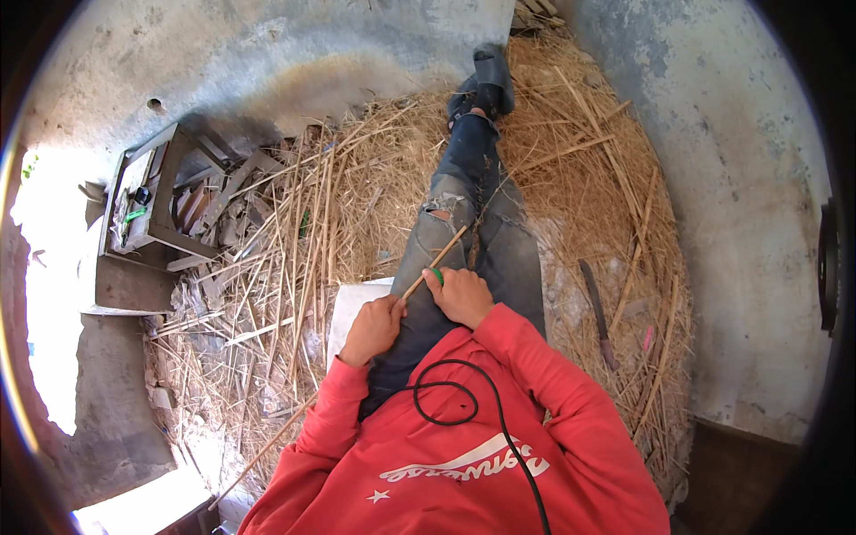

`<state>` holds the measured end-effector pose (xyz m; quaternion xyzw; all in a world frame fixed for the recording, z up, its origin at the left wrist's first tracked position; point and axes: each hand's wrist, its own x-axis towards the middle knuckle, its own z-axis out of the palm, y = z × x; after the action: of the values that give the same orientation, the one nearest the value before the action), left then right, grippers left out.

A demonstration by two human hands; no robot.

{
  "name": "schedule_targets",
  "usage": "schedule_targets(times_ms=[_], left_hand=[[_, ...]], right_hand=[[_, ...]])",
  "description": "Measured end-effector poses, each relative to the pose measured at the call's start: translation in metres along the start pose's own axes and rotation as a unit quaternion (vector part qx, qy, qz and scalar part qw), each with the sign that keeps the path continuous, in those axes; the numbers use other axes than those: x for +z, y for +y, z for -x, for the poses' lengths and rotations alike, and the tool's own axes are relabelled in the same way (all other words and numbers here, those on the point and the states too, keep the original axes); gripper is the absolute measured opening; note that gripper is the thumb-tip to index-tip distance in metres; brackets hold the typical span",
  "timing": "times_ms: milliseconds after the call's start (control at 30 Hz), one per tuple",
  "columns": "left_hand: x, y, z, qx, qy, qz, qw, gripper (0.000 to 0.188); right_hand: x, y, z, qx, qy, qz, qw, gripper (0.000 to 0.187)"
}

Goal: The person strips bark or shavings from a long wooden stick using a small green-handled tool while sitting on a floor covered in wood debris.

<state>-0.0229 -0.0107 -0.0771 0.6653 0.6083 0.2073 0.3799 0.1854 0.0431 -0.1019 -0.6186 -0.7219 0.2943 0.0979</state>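
A long thin bamboo strip (452, 242) runs slantwise across my lap, its far tip above my thighs. My left hand (375, 330) is closed around it, and the strip continues behind my left sleeve toward the lower left. My right hand (461, 297) is closed on a small green-handled tool (436, 275), its thumb up beside the green part, close against the strip. Whatever blade the tool has is hidden by the fingers and the strip. Both hands rest just above my thighs, the right one slightly farther forward.
Fine shavings (571, 152) and long split strips (312, 232) cover the floor around my stretched-out legs. A long dark blade with a handle (593, 299) lies to my right. At left stands a wooden stool-like frame (165, 201) among scrap. Concrete walls (713, 178) enclose the space. A black cord (499, 401) crosses my red sweatshirt.
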Motion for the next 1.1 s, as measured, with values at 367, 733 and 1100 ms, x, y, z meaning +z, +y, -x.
schedule_targets(times_ms=[367, 733, 1100], left_hand=[[-0.100, -0.011, 0.116, -0.109, -0.018, 0.007, 0.994, 0.036], [-0.087, 0.041, 0.074, -0.042, -0.038, 0.119, 0.991, 0.038], [-0.048, 0.071, 0.038, 0.028, -0.051, 0.191, 0.980, 0.033]], right_hand=[[0.007, 0.030, -0.018, 0.023, 0.117, -0.096, 0.988, 0.062], [-0.088, -0.008, 0.007, -0.075, 0.074, -0.502, 0.858, 0.024], [-0.091, -0.022, 0.047, -0.049, -0.005, -0.655, 0.754, 0.028]])
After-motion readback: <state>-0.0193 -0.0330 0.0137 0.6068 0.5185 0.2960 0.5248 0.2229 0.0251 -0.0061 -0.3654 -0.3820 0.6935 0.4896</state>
